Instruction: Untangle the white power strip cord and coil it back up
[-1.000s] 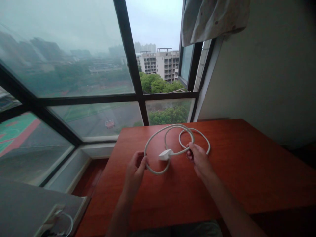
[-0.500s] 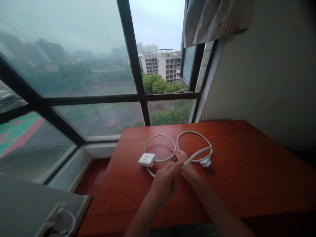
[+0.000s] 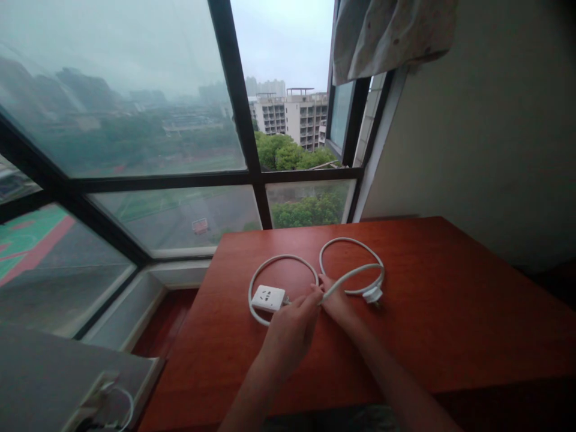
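Note:
A white extension cord (image 3: pixel 351 273) forms two loops over the table, one on each side of my hands. Its square socket box (image 3: pixel 269 298) is at the left loop, with the socket face up and tilted towards me. The white plug (image 3: pixel 372 294) rests at the lower right of the other loop. My left hand (image 3: pixel 292 324) is closed, pinching the cord where the loops meet. Just beyond it, my right hand (image 3: pixel 335 300) has its fingers closed round the cord at the same crossing; its fingertips are partly hidden behind the left hand.
The reddish-brown wooden table (image 3: pixel 432 324) carries the cord. Behind it stand dark-framed windows (image 3: pixel 256 192), one pane swung open, with a curtain (image 3: pixel 391 42) above. A wall (image 3: pixel 477 138) rises on the right. A wall outlet with a white cable (image 3: pixel 128 399) is at lower left.
The left loop has come nearer and the socket box has turned its face more towards me, now lying inside the loop. My left hand has shifted slightly left; both hands keep the cord.

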A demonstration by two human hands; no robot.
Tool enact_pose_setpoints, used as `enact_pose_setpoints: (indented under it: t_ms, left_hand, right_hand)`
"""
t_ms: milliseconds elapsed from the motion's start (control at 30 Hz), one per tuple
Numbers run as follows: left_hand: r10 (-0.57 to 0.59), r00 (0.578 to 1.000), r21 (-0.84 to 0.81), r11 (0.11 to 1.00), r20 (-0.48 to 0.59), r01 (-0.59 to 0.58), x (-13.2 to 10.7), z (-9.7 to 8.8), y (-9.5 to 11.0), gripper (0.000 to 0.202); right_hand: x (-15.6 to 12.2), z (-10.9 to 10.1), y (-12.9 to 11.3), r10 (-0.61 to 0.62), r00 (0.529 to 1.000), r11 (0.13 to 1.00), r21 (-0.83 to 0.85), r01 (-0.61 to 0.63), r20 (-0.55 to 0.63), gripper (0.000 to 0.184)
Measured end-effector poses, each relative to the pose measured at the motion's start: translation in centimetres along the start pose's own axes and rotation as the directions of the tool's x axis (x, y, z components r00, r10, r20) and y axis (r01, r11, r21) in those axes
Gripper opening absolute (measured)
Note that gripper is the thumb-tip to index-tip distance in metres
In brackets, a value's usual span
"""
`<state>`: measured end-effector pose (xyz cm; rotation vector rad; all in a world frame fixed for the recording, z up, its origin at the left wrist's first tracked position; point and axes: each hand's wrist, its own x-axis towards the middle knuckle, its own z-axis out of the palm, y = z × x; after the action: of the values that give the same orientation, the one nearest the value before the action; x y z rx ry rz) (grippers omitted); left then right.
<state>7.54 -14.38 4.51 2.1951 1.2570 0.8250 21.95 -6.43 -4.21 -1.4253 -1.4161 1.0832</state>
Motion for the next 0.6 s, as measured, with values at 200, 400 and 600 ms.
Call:
enact_pose_setpoints:
  t_ms: [200, 400, 600]
  left_hand:
    - [-0.145, 0.987, -0.240, 0.963, -0.067, 0.125, 1.4, 1.3, -2.1, 0.027]
    - [-0.273, 0.946, -0.312, 0.926, -0.172, 0.211, 1.7, 3.7, -3.4, 0.027]
    - [-0.368, 0.923, -0.512, 0.817, -0.110, 0.265, 2.3, 4.1, -4.5, 0.029]
  right_hand:
    - [-1.9, -2.2, -1.1, -0.130, 0.986, 0.869, -0.467, 0.164, 0.105, 0.012]
    - [-3.6, -9.8, 0.1, -0.210, 0.970, 0.724, -0.686, 0.070, -0.124, 0.025]
    - [-3.9, -13.4, 3.3, -0.412, 0.911, 0.605, -0.754, 0.255, -0.023, 0.025]
